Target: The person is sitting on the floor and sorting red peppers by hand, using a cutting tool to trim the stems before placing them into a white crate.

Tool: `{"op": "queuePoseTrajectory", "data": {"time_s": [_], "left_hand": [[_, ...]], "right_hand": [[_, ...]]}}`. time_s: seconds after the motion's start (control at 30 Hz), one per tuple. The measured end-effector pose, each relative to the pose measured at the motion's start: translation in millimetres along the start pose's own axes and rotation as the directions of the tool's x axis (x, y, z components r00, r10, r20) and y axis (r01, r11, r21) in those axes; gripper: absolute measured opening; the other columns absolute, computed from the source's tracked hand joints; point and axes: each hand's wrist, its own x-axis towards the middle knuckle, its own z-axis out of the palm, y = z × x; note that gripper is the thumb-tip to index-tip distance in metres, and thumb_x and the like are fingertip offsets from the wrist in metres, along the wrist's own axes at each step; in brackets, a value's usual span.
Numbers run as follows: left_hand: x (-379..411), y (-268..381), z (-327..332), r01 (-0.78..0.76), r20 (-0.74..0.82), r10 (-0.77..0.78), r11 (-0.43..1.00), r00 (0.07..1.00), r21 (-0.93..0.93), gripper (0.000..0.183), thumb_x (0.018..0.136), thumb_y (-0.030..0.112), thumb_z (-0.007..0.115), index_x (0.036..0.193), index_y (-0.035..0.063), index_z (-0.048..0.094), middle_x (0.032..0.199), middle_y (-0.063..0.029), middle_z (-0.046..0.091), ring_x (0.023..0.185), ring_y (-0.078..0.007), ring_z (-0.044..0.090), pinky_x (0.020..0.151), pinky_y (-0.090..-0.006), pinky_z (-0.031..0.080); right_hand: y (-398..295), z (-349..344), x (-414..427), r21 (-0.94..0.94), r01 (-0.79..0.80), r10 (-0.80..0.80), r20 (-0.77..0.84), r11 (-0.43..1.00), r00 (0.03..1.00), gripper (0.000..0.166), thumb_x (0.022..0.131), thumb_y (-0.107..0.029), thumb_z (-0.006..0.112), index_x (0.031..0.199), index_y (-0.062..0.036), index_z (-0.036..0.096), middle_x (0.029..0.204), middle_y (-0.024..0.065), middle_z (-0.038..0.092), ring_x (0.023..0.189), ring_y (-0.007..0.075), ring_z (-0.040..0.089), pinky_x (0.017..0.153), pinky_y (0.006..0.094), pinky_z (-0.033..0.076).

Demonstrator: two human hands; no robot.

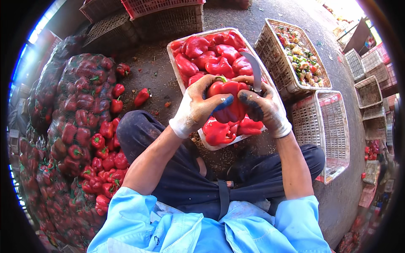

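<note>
A whole red bell pepper (228,99) with a green stem is held between both gloved hands. My left hand (201,106) wraps its left side, thumb across the front. My right hand (261,104) presses its right side and also holds a knife with a curved blade (253,68) pointing up and away; its handle is mostly hidden in the glove. Beneath and beyond the hands stands a white plastic crate (213,146) filled with red peppers (218,60), some of them visibly cut open.
Mesh sacks of red peppers (82,104) and loose peppers (107,170) lie at the left. On the right stand a crate of pepper cores and scraps (272,57) and a tilted white crate (335,136). Stacked crates (167,19) stand at the top.
</note>
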Motion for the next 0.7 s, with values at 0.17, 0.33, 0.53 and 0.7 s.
{"op": "queuePoseTrajectory", "data": {"time_s": [0.17, 0.33, 0.53, 0.7], "left_hand": [[0, -2, 2, -0.010, 0.004, 0.010, 0.998, 1.000, -0.059, 0.044, 0.092, 0.020, 0.075, 0.129, -0.0002, 0.064, 0.114, -0.0058, 0.073, 0.106, -0.0124, 0.067, 0.098, -0.0298, 0.053], [-3, -3, 5, -0.035, 0.006, 0.035, 0.998, 0.999, -0.056, 0.049, 0.092, 0.021, 0.075, 0.133, -0.0018, 0.063, 0.117, -0.0070, 0.073, 0.110, -0.0134, 0.067, 0.101, -0.0308, 0.052], [-5, 0, 12, -0.040, -0.008, 0.039, 0.949, 0.999, -0.314, 0.056, 0.092, 0.018, 0.079, 0.140, -0.0049, 0.060, 0.122, -0.0085, 0.072, 0.113, -0.0143, 0.067, 0.102, -0.0310, 0.053], [-8, -11, 12, -0.058, -0.005, 0.061, 0.923, 0.998, -0.381, 0.057, 0.093, 0.016, 0.078, 0.142, -0.0055, 0.058, 0.125, -0.0092, 0.071, 0.115, -0.0147, 0.067, 0.103, -0.0307, 0.053]], "right_hand": [[6, 0, 6, -0.042, 0.125, -0.126, -0.045, 0.991, 0.991, 0.037, 0.090, -0.026, 0.078, 0.122, -0.0084, 0.074, 0.081, -0.0058, 0.063, 0.057, -0.0004, 0.048, 0.050, 0.0176, 0.032], [-8, -8, -2, -0.029, 0.066, -0.066, 0.006, 0.997, 0.998, 0.031, 0.094, -0.026, 0.071, 0.116, -0.0041, 0.072, 0.100, 0.0005, 0.066, 0.080, 0.0045, 0.060, 0.067, 0.0207, 0.046], [24, -36, 7, -0.117, 0.317, -0.320, -0.007, 0.941, 0.947, 0.035, 0.100, -0.028, 0.063, 0.124, -0.0020, 0.066, 0.110, 0.0061, 0.070, 0.103, 0.0121, 0.067, 0.096, 0.0292, 0.053], [13, -39, -1, 0.247, -0.079, 0.081, 0.002, 0.966, 0.997, 0.035, 0.098, -0.023, 0.068, 0.128, -0.0040, 0.065, 0.112, 0.0058, 0.071, 0.104, 0.0120, 0.070, 0.092, 0.0299, 0.056]]}}
